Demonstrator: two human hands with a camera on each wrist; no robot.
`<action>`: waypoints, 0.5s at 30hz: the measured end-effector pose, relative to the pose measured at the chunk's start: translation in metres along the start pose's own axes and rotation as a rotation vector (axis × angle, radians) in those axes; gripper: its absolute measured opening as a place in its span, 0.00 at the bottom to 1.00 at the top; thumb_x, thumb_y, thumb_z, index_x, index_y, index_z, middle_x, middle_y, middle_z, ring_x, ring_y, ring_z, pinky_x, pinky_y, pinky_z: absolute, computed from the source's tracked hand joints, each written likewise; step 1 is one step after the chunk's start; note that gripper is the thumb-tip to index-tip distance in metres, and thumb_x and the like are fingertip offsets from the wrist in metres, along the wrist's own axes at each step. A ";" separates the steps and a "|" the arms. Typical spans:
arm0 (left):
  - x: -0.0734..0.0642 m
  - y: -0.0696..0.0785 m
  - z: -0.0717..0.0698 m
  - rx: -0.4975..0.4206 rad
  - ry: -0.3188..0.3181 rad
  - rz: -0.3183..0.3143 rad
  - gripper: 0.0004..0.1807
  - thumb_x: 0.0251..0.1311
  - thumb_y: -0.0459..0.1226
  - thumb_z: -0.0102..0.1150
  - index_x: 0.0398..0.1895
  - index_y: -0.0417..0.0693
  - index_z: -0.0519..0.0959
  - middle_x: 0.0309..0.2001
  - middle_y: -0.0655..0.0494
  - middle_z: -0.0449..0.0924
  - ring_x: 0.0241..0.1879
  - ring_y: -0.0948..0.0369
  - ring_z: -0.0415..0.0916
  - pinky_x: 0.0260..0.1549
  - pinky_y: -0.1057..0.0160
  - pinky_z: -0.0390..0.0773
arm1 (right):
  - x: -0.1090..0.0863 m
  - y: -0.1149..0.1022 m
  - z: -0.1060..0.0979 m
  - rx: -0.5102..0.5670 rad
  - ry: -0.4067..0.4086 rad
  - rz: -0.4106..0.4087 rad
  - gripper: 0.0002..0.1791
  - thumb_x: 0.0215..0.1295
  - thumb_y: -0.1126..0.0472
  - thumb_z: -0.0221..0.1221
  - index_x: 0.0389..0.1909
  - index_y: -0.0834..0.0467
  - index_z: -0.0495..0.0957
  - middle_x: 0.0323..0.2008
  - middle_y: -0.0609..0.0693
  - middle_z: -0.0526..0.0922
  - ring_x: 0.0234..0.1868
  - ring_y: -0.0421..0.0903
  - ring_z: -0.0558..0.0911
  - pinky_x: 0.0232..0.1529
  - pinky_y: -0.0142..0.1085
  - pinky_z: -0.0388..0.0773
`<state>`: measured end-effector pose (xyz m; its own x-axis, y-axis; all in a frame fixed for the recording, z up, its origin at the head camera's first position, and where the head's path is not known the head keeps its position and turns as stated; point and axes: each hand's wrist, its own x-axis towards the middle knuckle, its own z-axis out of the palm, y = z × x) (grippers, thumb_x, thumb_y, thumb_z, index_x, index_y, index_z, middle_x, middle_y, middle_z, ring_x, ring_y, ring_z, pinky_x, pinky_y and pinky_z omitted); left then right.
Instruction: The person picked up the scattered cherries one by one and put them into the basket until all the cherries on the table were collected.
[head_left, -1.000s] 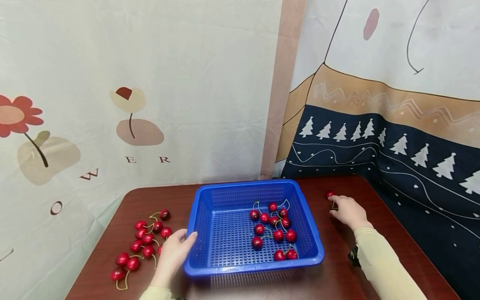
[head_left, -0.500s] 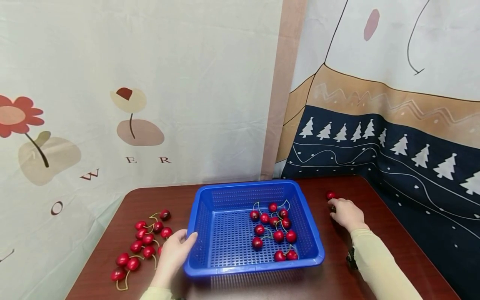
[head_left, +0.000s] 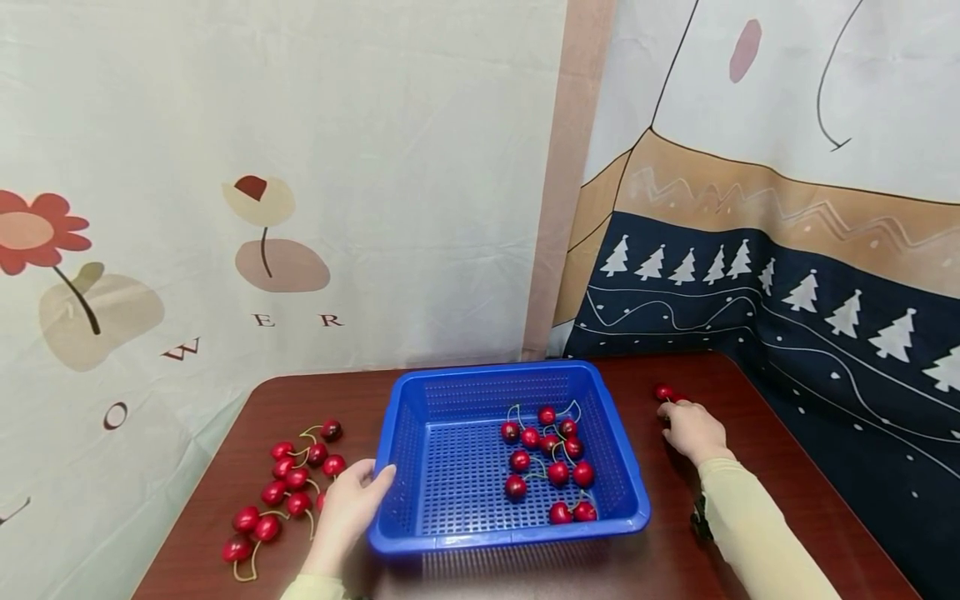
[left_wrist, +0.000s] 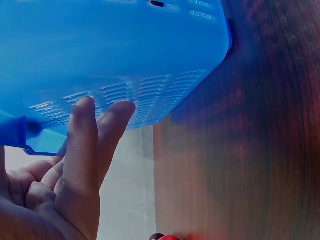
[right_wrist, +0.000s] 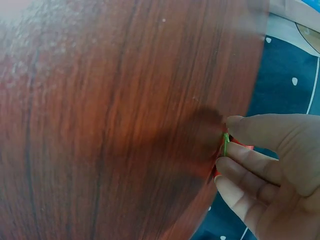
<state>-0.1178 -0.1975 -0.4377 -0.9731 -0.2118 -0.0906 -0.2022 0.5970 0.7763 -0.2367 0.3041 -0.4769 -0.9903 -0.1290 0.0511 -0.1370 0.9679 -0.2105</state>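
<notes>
My left hand point(head_left: 347, 508) holds a blue plastic basket point(head_left: 510, 537) by its left rim, thumb over the edge. In the left wrist view its fingers point(left_wrist: 82, 135) lie along the slotted outer wall. Several red cherries point(head_left: 557, 473) with green stems lie in the right half of the basket. To the right of it, my right hand point(head_left: 696, 431) is low over the table, pinching a green stem point(right_wrist: 225, 144) between thumb and index finger. A cherry point(head_left: 663, 392) shows just beyond those fingertips, and a second red one is partly hidden behind them.
Several more cherries point(head_left: 296, 478) are clustered on the brown wooden table point(head_left: 360, 387), left of the basket and close beside the left hand. A pale printed cloth point(head_left: 420, 208) hangs behind the table, and a dark blue one with white trees point(head_left: 802, 292) borders its right side.
My right hand has shifted slightly left and toward me, and a second cherry now shows by its fingertips. My left hand and the basket have stayed in place.
</notes>
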 end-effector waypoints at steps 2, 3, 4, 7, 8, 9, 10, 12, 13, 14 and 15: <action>0.000 0.000 0.000 0.001 0.000 0.001 0.21 0.69 0.46 0.57 0.48 0.35 0.80 0.41 0.42 0.84 0.41 0.49 0.81 0.48 0.41 0.77 | 0.000 0.001 0.001 -0.004 0.008 -0.013 0.14 0.55 0.69 0.66 0.43 0.64 0.82 0.40 0.65 0.80 0.42 0.64 0.80 0.37 0.58 0.80; 0.000 0.000 0.000 0.001 0.001 0.002 0.20 0.69 0.46 0.57 0.48 0.35 0.80 0.41 0.42 0.84 0.41 0.49 0.81 0.48 0.41 0.77 | 0.000 0.001 0.002 -0.006 0.011 -0.018 0.13 0.55 0.69 0.66 0.43 0.64 0.82 0.39 0.64 0.80 0.42 0.63 0.80 0.36 0.58 0.80; 0.000 0.001 0.000 0.002 0.002 0.004 0.20 0.69 0.46 0.57 0.48 0.36 0.80 0.41 0.42 0.84 0.40 0.50 0.81 0.48 0.41 0.77 | 0.001 0.001 0.002 -0.009 0.013 -0.022 0.12 0.55 0.70 0.65 0.42 0.64 0.82 0.39 0.64 0.80 0.41 0.63 0.80 0.36 0.57 0.81; -0.001 0.002 -0.001 0.004 0.002 0.008 0.19 0.69 0.45 0.57 0.47 0.35 0.80 0.40 0.42 0.84 0.40 0.50 0.81 0.47 0.41 0.77 | 0.001 0.000 0.003 -0.014 0.019 -0.030 0.09 0.56 0.71 0.62 0.39 0.63 0.82 0.36 0.61 0.79 0.39 0.62 0.80 0.34 0.56 0.81; 0.000 0.002 -0.001 0.004 0.002 0.009 0.19 0.69 0.45 0.57 0.47 0.36 0.80 0.40 0.42 0.84 0.40 0.50 0.81 0.47 0.41 0.77 | 0.000 -0.001 0.003 -0.016 0.018 -0.030 0.08 0.57 0.71 0.61 0.38 0.63 0.81 0.35 0.61 0.79 0.39 0.61 0.80 0.34 0.55 0.81; 0.000 0.002 -0.001 0.003 0.002 0.010 0.19 0.69 0.45 0.57 0.46 0.36 0.80 0.40 0.43 0.84 0.40 0.50 0.81 0.47 0.41 0.77 | 0.000 -0.002 0.003 -0.018 0.018 -0.032 0.08 0.57 0.72 0.60 0.37 0.63 0.81 0.35 0.60 0.79 0.38 0.60 0.80 0.34 0.55 0.81; -0.001 0.002 -0.001 0.003 0.002 0.010 0.19 0.69 0.45 0.57 0.46 0.36 0.80 0.40 0.43 0.84 0.40 0.50 0.81 0.47 0.41 0.77 | -0.001 -0.002 0.003 -0.019 0.020 -0.033 0.07 0.58 0.72 0.59 0.37 0.62 0.81 0.34 0.59 0.79 0.38 0.60 0.80 0.34 0.54 0.81; -0.001 0.002 -0.001 0.003 0.001 0.009 0.19 0.69 0.45 0.57 0.46 0.36 0.80 0.40 0.43 0.84 0.40 0.50 0.81 0.48 0.41 0.77 | -0.001 -0.003 0.003 -0.021 0.021 -0.037 0.07 0.58 0.73 0.58 0.35 0.62 0.80 0.33 0.58 0.78 0.36 0.59 0.80 0.33 0.54 0.81; -0.001 0.002 -0.001 0.002 0.001 0.006 0.19 0.69 0.45 0.57 0.47 0.36 0.80 0.40 0.42 0.84 0.40 0.50 0.81 0.48 0.41 0.77 | -0.001 -0.003 0.002 -0.021 0.023 -0.040 0.07 0.58 0.74 0.57 0.34 0.62 0.80 0.32 0.58 0.78 0.35 0.59 0.80 0.33 0.54 0.80; -0.001 0.002 -0.001 0.003 0.000 0.005 0.19 0.69 0.45 0.57 0.47 0.36 0.80 0.41 0.42 0.84 0.40 0.50 0.81 0.48 0.41 0.77 | -0.001 -0.003 0.003 -0.023 0.024 -0.042 0.07 0.58 0.74 0.57 0.34 0.62 0.79 0.32 0.58 0.78 0.35 0.58 0.80 0.33 0.53 0.80; -0.001 0.002 -0.001 0.003 0.000 0.004 0.19 0.69 0.45 0.57 0.47 0.36 0.80 0.41 0.42 0.84 0.40 0.50 0.81 0.48 0.40 0.77 | -0.002 -0.003 0.003 -0.023 0.026 -0.042 0.07 0.58 0.74 0.56 0.33 0.62 0.79 0.31 0.58 0.77 0.34 0.58 0.80 0.33 0.53 0.80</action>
<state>-0.1174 -0.1969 -0.4356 -0.9739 -0.2095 -0.0873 -0.1986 0.6005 0.7745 -0.2347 0.3006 -0.4792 -0.9827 -0.1645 0.0848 -0.1778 0.9665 -0.1851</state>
